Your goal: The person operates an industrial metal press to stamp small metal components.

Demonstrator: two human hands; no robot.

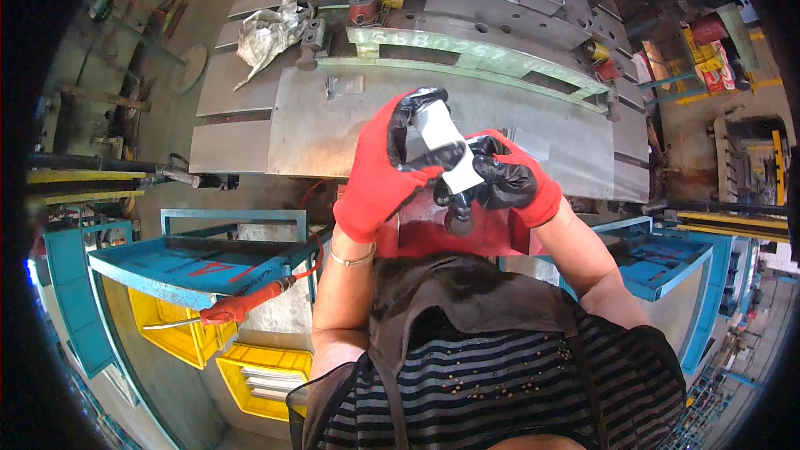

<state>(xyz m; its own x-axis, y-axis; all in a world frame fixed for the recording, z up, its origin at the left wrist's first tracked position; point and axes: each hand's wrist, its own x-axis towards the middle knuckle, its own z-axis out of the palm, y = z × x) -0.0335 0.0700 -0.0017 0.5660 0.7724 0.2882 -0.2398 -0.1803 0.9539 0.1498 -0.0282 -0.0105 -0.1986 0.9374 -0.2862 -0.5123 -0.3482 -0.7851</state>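
Both my hands wear red gloves with black coated palms and fingers. Between them is a bright, flat strip (437, 127), white or shiny; glare hides its material. It is tilted, with its upper end leaning left. My left hand (392, 162) grips it from the left, fingers curled round the upper end and thumb across its face. Closed at the lower right edge, my right hand (510, 177) pinches the strip with its fingertips. The hands are in front of my body, by the near edge of a metal press bed (312, 129).
A steel die (492, 12) with a pale green base plate (467, 58) stands on the bed. A crumpled cloth (271, 33) lies left of it. Blue metal stands (192, 271) flank me. An orange-handled tool (246, 302) and yellow bins (265, 358) are at lower left.
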